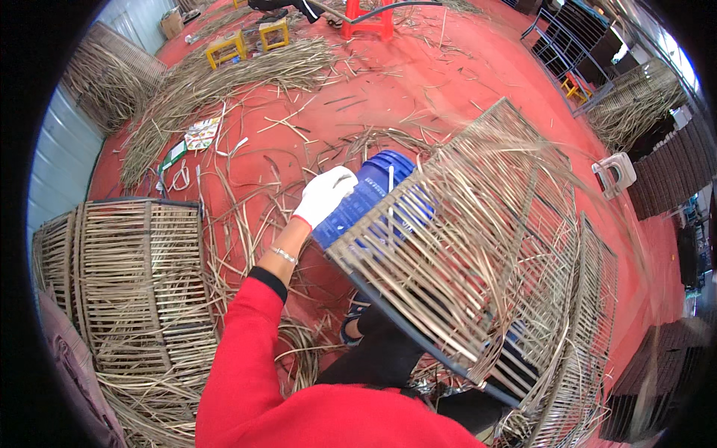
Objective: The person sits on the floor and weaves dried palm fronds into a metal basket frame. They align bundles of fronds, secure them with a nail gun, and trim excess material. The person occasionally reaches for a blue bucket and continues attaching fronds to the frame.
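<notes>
Resting against the near side of the blue bucket (345,207) around the middle of the frame, the white-gloved left hand (326,196) has its fingers bent, though whether they grip the bucket I cannot tell. The right hand does not show, so its state cannot be told either. The woven panel (478,224) slants from the centre to the right of the frame, partly covering the bucket and the dark-trousered legs (373,358). It looks light for its breadth and springy across the strips, but stiff along its dark edge bar (403,319); that bar would likely make the surest hold, since the thin strips could bend, snap or snag a glove. The bucket appears to be rigid, smooth plastic, probably slippery to cotton; its ridged rim (390,160) should offer better purchase than its side.
</notes>
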Demonstrator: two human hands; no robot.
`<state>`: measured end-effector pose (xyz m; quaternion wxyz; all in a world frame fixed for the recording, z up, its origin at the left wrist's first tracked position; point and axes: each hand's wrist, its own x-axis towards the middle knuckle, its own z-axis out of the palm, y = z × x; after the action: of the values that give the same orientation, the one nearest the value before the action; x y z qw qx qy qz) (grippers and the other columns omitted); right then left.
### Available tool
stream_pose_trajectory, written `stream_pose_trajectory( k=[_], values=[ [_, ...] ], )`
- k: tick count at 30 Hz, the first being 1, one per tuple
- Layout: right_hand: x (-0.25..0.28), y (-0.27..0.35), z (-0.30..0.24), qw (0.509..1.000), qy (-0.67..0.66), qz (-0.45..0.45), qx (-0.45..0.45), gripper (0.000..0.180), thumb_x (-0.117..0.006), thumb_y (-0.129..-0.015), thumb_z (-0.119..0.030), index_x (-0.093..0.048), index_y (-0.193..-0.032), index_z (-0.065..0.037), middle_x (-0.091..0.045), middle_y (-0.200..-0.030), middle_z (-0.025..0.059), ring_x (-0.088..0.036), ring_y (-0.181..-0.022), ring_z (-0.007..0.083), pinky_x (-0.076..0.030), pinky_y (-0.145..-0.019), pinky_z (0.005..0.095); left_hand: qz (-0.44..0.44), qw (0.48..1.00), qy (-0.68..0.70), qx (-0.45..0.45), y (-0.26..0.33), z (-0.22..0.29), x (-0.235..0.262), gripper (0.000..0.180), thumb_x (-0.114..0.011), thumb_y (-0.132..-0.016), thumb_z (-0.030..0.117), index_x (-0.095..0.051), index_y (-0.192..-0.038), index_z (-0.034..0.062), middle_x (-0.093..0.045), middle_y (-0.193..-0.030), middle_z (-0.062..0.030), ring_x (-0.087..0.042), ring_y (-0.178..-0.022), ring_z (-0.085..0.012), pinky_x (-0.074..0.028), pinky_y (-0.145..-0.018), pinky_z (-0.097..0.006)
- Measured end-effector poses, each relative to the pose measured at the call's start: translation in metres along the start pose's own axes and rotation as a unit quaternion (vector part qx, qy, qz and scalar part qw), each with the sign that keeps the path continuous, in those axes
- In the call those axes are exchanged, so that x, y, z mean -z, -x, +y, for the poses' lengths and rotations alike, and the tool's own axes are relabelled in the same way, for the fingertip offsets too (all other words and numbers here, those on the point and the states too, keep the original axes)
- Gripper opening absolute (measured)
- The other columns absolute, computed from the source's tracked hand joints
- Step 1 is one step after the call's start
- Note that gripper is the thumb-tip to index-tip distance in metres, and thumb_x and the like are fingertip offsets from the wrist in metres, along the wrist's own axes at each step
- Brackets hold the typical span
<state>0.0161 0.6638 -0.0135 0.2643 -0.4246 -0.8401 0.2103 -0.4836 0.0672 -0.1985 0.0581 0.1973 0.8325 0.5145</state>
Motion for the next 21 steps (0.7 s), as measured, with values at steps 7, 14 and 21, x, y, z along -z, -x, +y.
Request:
stream_pose_trajectory(
  k=[7, 14, 21],
  values=[
    [0.008, 0.058, 0.11, 0.913, 0.404, 0.062, -0.001, 0.043, -0.044, -0.098, -0.029, -0.046, -0.132, -0.002, -0.054, -0.131, 0.0185, -0.055, -0.115, 0.0276, -0.045, -0.09, 0.0338, -0.131, 0.885, -0.362, -0.263, -0.148, -0.05, -0.12, 0.023, -0.053, -0.089, 0.025, -0.068, -0.096, 0.0095, -0.07, -0.1, -0.0121, -0.066, -0.094, -0.0335, -0.052, -0.082, -0.045],
    [0.014, 0.09, 0.125, 0.836, 0.545, 0.066, -0.014, 0.046, -0.042, -0.098, -0.021, -0.04, -0.139, -0.001, -0.049, -0.138, 0.0198, -0.05, -0.124, 0.0289, -0.042, -0.099, 0.0347, -0.235, 0.606, -0.679, -0.341, -0.235, -0.129, -0.209, 0.045, -0.045, -0.094, 0.02, -0.052, -0.138, 0.0114, -0.054, -0.141, -0.0077, -0.043, -0.135, -0.0271, -0.031, -0.11, -0.053],
    [0.026, 0.114, 0.159, 0.796, 0.602, 0.053, -0.033, 0.05, -0.04, -0.098, -0.014, -0.035, -0.146, 0.0, -0.045, -0.146, 0.0211, -0.046, -0.133, 0.0303, -0.039, -0.109, 0.0355, -0.201, 0.793, -0.465, -0.337, -0.183, -0.067, -0.111, 0.048, -0.082, -0.061, 0.044, -0.071, -0.096, 0.0134, -0.069, -0.082, -0.0097, -0.067, -0.081, -0.0295, -0.047, -0.083, -0.043]
  ],
)
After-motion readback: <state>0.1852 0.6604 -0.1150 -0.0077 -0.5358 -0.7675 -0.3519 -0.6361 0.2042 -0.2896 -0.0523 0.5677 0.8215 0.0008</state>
